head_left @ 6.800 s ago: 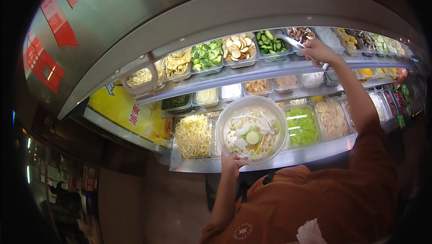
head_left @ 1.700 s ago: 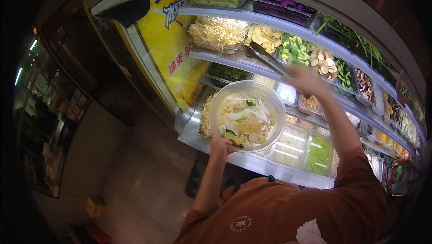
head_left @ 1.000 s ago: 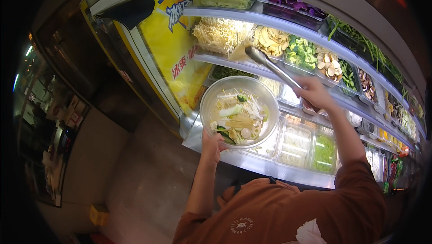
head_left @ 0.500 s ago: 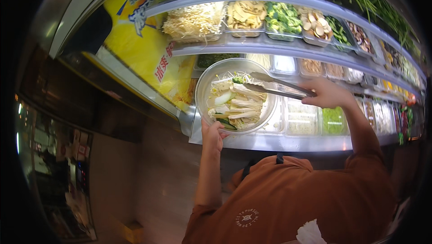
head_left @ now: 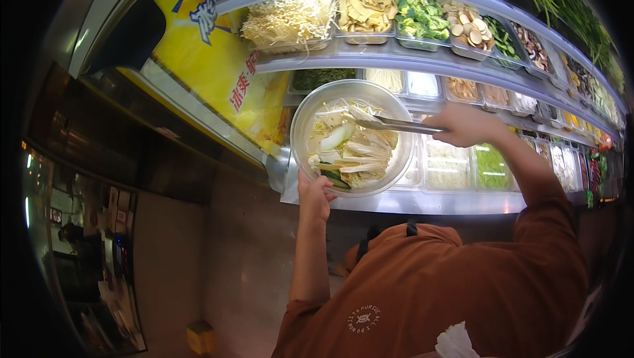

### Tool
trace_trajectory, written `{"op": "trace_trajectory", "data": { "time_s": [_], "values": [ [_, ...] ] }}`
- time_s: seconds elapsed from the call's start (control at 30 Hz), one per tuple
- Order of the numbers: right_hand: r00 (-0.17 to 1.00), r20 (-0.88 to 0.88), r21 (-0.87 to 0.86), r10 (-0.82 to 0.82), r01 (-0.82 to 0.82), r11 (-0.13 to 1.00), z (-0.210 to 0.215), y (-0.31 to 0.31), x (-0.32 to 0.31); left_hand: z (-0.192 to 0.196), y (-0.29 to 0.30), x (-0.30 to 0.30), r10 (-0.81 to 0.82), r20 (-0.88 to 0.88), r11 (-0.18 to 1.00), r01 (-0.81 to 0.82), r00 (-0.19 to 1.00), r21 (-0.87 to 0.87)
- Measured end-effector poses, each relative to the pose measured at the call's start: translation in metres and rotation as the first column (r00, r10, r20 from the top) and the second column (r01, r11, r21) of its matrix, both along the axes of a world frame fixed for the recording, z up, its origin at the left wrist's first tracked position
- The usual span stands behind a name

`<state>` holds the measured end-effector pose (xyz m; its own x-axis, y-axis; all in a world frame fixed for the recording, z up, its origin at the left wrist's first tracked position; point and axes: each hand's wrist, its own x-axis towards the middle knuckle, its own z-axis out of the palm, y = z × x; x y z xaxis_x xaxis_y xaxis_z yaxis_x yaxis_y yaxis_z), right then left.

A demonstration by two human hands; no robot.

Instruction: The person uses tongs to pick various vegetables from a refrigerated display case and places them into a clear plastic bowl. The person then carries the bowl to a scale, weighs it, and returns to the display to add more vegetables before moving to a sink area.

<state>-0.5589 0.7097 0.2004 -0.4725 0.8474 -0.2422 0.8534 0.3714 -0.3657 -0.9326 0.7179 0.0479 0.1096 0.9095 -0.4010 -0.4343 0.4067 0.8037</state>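
My left hand [head_left: 314, 198] is closed on the lower left rim of a clear round bowl [head_left: 298, 135]. Enoki mushrooms [head_left: 366, 160], bean sprouts, a pale oval vegetable piece [head_left: 337, 137] and dark green slices [head_left: 335, 178] lie in it. From the right, my right hand [head_left: 465, 125] grips metal tongs [head_left: 406, 127], which reach over the bowl's rim. Their arms are pressed close together, with the tips among the sprouts and mushrooms in the upper middle of the bowl. Whether the tips pinch a piece is hard to make out.
Lit shelves hold clear tubs of enoki [head_left: 290, 20], tofu skin [head_left: 367, 12], broccoli [head_left: 421, 17] and sliced mushrooms [head_left: 470, 27]. Below are more tubs, one with green strands [head_left: 492, 168]. A metal counter edge [head_left: 422, 205] runs before me. On the left stands a yellow printed panel [head_left: 198, 61].
The tongs' arms, spread before, have come together. Their tips have dipped lower into the bowl, and the green leafy bit near them no longer shows. The view has shifted slightly.
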Motion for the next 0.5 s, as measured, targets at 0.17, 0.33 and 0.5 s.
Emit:
{"op": "trace_trajectory", "data": {
  "time_s": [0.17,0.33,0.5],
  "values": [
    [0.918,-0.286,-0.284,-0.273,0.191,0.940,0.028,0.006,0.010,-0.004,-0.008,-0.021,0.051,0.035,0.999,-0.051,0.998,-0.007],
    [0.736,-0.553,-0.311,-0.392,0.254,0.916,0.039,0.046,-0.005,-0.003,-0.007,-0.032,0.080,-0.027,0.997,-0.080,0.996,-0.002],
    [0.711,-0.635,-0.030,-0.302,0.368,0.929,0.023,0.158,-0.051,0.003,-0.006,-0.030,0.096,-0.019,0.995,-0.096,0.995,-0.024]
  ]
}}
